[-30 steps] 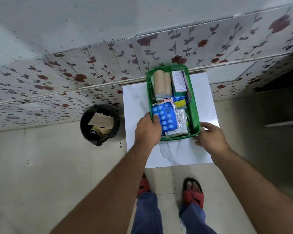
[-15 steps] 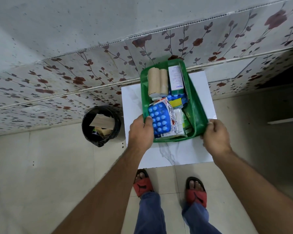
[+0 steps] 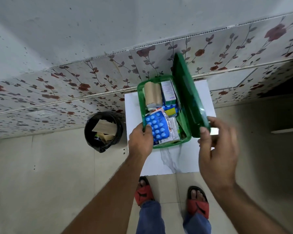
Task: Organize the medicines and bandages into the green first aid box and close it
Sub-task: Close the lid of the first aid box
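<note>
The green first aid box (image 3: 166,144) stands on a small white table (image 3: 169,159). Inside lie tan bandage rolls (image 3: 152,93), a white-and-green medicine carton (image 3: 168,92), a blue blister pack (image 3: 156,126) and other packets. The box's green lid (image 3: 187,97) is raised on its right side, standing nearly upright. My right hand (image 3: 216,149) grips the lid's near corner. My left hand (image 3: 139,142) holds the box's near left rim, thumb over the edge by the blister pack.
A black waste bin (image 3: 103,130) with cardboard scraps stands on the floor left of the table. A floral-patterned wall panel (image 3: 74,88) runs behind the table. My feet in red sandals (image 3: 198,206) are on the tiled floor below the table.
My right hand took hold of the lid at the box's right side and swung it up from flat to nearly upright. My left hand stayed on the box's near left rim.
</note>
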